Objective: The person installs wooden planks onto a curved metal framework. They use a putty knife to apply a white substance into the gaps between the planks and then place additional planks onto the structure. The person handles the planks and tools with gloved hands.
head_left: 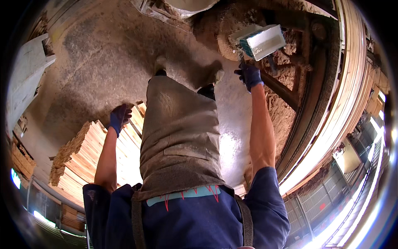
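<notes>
Just beyond the right hand (250, 77), hold unclear, pale teal-sided box (268, 42) likely needs level handling; left hand (119, 117) half-curled, contents indeterminate.

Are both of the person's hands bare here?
No, the left hand and the right hand both wear dark blue gloves.

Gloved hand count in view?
2: left hand by the stacked boards, left of the apron; right hand near the pale box-like object, upper right. No others visible.
</notes>
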The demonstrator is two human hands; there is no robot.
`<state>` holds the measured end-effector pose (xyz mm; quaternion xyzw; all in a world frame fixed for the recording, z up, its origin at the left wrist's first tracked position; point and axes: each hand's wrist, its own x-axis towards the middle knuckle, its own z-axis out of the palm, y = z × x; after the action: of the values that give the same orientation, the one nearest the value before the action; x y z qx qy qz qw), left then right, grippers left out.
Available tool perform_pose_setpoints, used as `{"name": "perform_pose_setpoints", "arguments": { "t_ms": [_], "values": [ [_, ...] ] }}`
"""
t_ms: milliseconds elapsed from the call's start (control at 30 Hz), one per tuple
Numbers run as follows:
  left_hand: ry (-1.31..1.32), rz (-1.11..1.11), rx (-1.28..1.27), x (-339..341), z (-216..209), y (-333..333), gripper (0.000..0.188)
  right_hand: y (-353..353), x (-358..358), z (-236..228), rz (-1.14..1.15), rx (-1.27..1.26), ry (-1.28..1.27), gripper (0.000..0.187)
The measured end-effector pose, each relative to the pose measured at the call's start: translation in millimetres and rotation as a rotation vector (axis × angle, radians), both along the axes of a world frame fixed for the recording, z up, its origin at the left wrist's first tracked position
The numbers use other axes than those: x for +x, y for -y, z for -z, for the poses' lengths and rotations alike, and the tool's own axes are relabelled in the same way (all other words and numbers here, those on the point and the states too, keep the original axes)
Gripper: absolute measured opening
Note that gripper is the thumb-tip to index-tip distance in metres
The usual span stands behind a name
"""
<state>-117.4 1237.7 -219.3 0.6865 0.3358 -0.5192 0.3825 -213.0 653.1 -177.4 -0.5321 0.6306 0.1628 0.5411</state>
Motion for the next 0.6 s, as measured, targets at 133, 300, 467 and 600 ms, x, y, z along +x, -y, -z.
{"name": "perform_pose_setpoints", "arguments": {
  "t_ms": [133,300,467,600],
  "values": [
    [-0.072,-0.008,-0.071,-24,-5,-2,0.043,-1,-2,-3,0.023,0.014,0.005,0.027],
    [-0.057,-0.018,-0.116,-30,-24,25,0.039,4,-5,-12,-0.099,0.029,0.066,0.028],
    [0.001,0.023,-0.137,-26,-29,34,0.041,5,-18,-14,-0.13,0.049,0.115,0.029],
    [0.015,0.067,-0.102,-22,-43,43,0.043,1,-40,-9,-0.186,0.07,0.336,0.031]
  ]
}}
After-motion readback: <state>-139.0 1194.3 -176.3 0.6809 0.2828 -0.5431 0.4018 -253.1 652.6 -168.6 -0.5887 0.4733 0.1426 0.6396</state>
